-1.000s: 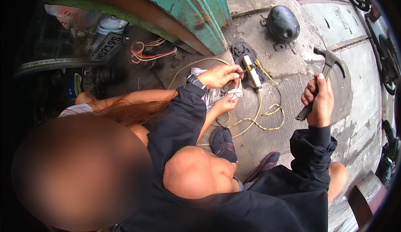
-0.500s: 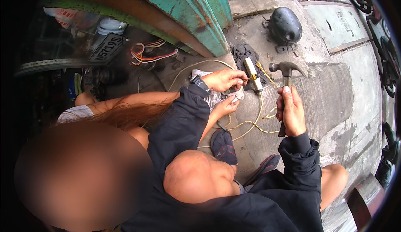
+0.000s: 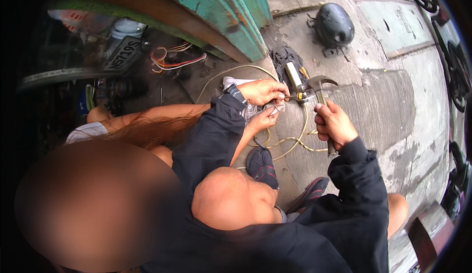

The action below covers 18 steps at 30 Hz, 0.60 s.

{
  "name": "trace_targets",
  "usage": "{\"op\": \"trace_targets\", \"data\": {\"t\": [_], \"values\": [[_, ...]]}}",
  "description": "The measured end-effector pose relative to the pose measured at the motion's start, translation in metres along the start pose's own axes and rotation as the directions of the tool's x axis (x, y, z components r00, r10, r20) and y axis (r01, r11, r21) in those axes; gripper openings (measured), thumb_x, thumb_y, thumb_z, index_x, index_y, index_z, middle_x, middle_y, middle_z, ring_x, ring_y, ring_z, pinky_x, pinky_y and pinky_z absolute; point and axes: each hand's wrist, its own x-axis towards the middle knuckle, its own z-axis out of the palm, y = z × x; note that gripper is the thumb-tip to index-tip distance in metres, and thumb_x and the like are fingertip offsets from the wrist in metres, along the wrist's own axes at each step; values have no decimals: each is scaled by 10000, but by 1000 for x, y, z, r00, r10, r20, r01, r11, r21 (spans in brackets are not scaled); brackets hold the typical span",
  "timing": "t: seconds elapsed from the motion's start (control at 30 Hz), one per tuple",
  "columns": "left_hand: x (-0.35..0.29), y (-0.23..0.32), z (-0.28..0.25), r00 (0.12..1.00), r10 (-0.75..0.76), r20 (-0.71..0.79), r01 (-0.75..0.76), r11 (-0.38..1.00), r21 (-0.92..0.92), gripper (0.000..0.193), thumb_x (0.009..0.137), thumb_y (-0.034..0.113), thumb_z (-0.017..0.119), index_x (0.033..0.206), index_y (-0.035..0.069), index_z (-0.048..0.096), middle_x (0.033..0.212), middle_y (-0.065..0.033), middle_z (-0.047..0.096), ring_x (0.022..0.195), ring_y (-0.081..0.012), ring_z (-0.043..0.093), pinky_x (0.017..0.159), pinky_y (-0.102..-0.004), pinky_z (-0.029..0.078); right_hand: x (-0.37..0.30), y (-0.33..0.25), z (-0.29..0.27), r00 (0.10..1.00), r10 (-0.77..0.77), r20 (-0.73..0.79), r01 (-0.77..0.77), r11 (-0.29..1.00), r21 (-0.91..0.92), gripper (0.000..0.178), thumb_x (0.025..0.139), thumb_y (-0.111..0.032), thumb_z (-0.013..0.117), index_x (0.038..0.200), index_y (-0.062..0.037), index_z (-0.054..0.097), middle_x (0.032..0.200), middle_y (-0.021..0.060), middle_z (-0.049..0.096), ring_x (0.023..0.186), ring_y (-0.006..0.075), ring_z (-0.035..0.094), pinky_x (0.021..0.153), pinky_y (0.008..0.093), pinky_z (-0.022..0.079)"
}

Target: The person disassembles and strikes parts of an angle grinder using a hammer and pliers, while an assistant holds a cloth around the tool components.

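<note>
My right hand (image 3: pixel 337 123) is closed around the handle of a claw hammer (image 3: pixel 320 83). The hammer's head hangs just to the right of a small yellow piece (image 3: pixel 299 96), with its claw toward the right. My left hand (image 3: pixel 260 92) pinches a thin dark rod (image 3: pixel 291 97) that runs toward the yellow piece; its exact kind is too small to tell. Behind the yellow piece lies a white block-shaped device (image 3: pixel 294 75) with a pale cord. Right under my left hand, another person's hand (image 3: pixel 265 119) grips a greyish cloth (image 3: pixel 275 108); what is inside the cloth is hidden.
A black rounded tank (image 3: pixel 335 25) stands on the pavement at the far right. Dark fabric (image 3: pixel 285 57) lies behind the white device. Pale cord (image 3: pixel 297 143) loops over the ground. At left are a teal metal post (image 3: pixel 246 22), coloured wires (image 3: pixel 172 65) and the other person's arm.
My right hand has brought the hammer left and slightly down, its head now close to the yellow piece. My left hand keeps nearly the same place.
</note>
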Motion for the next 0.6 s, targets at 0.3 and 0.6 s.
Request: {"op": "trace_targets", "data": {"t": [0.3,0.6], "values": [[-1,-15,-4,997,14,-75,-33,965,-260,191,1052,91,473,1157,-30,578,937,-37,599,858,-112,563,810,-276,483,-34,-17,-48,828,-349,-439,481,844,237,184,1051,-288,499,1051,-105,496,724,-21,428,520,63,371,458,240,336],[-5,-11,-4,997,18,-80,-29,990,-141,200,1046,102,490,1162,-37,578,912,-32,600,861,-110,558,799,-278,475,-27,19,-10,920,-316,-232,356,922,153,263,1073,-353,474,1055,-93,514,686,-29,416,482,55,355,428,240,325]]}}
